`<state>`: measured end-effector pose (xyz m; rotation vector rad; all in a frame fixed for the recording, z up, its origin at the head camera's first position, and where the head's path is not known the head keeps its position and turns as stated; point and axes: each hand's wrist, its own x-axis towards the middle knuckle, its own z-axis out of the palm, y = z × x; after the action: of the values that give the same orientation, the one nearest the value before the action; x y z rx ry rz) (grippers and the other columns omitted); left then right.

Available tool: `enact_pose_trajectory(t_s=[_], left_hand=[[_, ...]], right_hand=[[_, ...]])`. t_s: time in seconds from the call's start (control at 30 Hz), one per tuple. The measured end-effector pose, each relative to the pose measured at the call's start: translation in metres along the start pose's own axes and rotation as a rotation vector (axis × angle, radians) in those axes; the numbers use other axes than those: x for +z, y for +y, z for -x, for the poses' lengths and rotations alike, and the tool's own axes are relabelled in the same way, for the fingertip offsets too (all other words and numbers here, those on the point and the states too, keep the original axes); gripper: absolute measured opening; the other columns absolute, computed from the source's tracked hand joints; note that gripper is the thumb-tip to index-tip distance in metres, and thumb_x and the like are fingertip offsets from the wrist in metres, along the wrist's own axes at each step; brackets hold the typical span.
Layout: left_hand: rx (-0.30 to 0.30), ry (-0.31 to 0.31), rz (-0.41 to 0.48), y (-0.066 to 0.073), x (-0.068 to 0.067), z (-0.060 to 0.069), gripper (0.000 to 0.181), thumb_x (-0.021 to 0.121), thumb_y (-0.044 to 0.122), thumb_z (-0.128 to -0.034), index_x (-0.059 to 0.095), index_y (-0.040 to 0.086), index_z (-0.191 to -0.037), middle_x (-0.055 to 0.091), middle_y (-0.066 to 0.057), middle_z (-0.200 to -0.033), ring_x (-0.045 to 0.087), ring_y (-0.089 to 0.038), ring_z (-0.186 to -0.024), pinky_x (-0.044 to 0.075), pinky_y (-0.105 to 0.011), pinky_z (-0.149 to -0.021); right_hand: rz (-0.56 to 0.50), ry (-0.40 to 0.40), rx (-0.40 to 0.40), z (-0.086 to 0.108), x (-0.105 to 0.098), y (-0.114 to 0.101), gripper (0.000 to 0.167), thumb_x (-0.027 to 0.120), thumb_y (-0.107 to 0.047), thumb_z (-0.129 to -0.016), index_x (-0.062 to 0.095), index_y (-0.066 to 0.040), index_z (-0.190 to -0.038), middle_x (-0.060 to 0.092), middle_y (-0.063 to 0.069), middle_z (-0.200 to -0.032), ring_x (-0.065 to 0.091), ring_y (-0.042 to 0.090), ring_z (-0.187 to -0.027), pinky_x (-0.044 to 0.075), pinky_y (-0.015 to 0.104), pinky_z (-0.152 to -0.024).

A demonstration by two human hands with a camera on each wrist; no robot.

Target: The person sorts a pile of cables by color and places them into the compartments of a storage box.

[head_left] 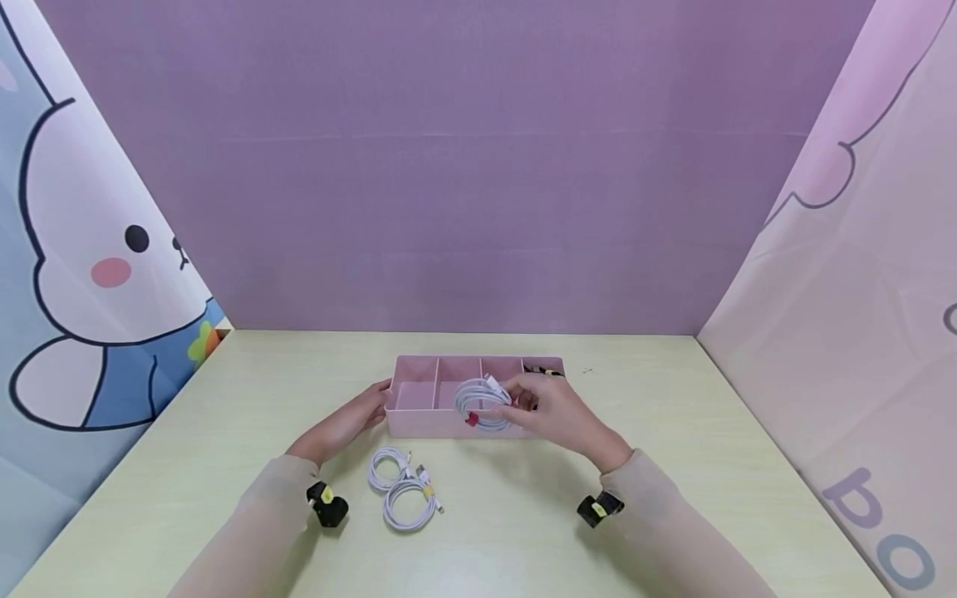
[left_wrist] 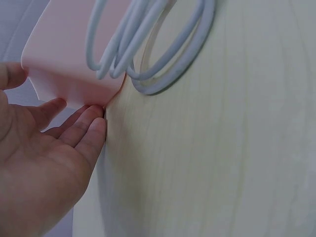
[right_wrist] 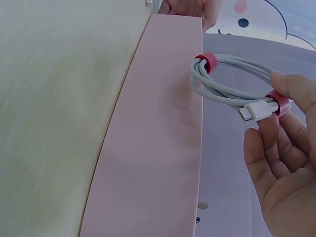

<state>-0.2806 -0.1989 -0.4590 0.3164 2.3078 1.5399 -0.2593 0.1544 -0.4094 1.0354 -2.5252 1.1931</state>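
Observation:
A pink box (head_left: 449, 423) with several compartments stands on the table. My right hand (head_left: 552, 411) pinches a coiled white cable (head_left: 473, 397) with red ties above the box's front; in the right wrist view its white connector (right_wrist: 257, 111) hangs beside the fingers. My left hand (head_left: 351, 422) touches the box's left end, and in the left wrist view its fingertips lie along the pink end wall (left_wrist: 74, 81). Two more coiled white cables (head_left: 407, 507) lie in front of the box, one with a yellow tie. Dark items (head_left: 544, 370) are partly visible in the rightmost compartment.
A pale wood table (head_left: 299, 548) bears everything. Behind it rises a purple backdrop (head_left: 463, 166), with printed cloth panels at the left (head_left: 90, 249) and right (head_left: 845, 332). Black wrist-worn devices sit at both sleeves.

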Motion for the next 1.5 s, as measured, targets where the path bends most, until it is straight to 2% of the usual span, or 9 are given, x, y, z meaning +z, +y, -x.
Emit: enact_pose_trajectory(t_s=[0.27, 0.63, 0.83, 1.17, 1.5], left_hand=[[-0.003, 0.004, -0.002, 0.000, 0.000, 0.001, 0.069, 0.028, 0.049, -0.1090, 0.011, 0.008, -0.161, 0.015, -0.017, -0.165, 0.022, -0.036, -0.149, 0.021, -0.046, -0.122], [0.021, -0.010, 0.008, 0.000, 0.000, 0.002, 0.073, 0.030, 0.053, -0.1074, 0.010, 0.008, -0.161, 0.015, -0.018, -0.165, 0.021, -0.037, -0.149, 0.020, -0.046, -0.122], [0.007, 0.001, 0.005, 0.000, 0.000, 0.000, 0.070, 0.029, 0.050, -0.1086, 0.011, 0.008, -0.161, 0.016, -0.018, -0.165, 0.022, -0.037, -0.149, 0.021, -0.047, -0.122], [0.001, -0.001, 0.003, 0.001, 0.000, 0.000, 0.065, 0.027, 0.045, -0.1098, 0.011, 0.008, -0.161, 0.015, -0.017, -0.165, 0.021, -0.037, -0.149, 0.020, -0.046, -0.122], [-0.005, 0.004, 0.022, -0.001, 0.000, -0.002, 0.065, 0.027, 0.043, -0.1101, 0.011, 0.006, -0.161, 0.015, -0.018, -0.165, 0.022, -0.038, -0.148, 0.021, -0.047, -0.122]], right_hand=[[-0.007, 0.017, -0.012, -0.004, -0.004, -0.001, 0.019, 0.081, -0.015, -0.087, 0.073, -0.010, -0.103, 0.061, -0.006, -0.083, 0.057, 0.010, -0.068, 0.053, 0.024, -0.055], [-0.004, 0.048, -0.034, -0.012, -0.007, 0.000, 0.017, 0.080, -0.016, -0.088, 0.074, -0.008, -0.102, 0.062, -0.007, -0.081, 0.058, 0.010, -0.067, 0.053, 0.024, -0.055], [-0.018, 0.057, -0.039, -0.016, -0.007, 0.000, 0.017, 0.080, -0.015, -0.088, 0.075, -0.008, -0.103, 0.063, -0.007, -0.079, 0.057, 0.010, -0.066, 0.052, 0.023, -0.054], [-0.013, 0.076, 0.043, -0.027, -0.002, -0.001, 0.021, 0.081, -0.017, -0.087, 0.074, -0.013, -0.107, 0.062, -0.007, -0.079, 0.054, 0.013, -0.066, 0.048, 0.023, -0.050], [0.080, 0.082, 0.072, -0.037, 0.005, 0.003, 0.020, 0.081, -0.023, -0.087, 0.074, -0.015, -0.104, 0.064, -0.010, -0.078, 0.058, 0.009, -0.066, 0.051, 0.023, -0.051]])
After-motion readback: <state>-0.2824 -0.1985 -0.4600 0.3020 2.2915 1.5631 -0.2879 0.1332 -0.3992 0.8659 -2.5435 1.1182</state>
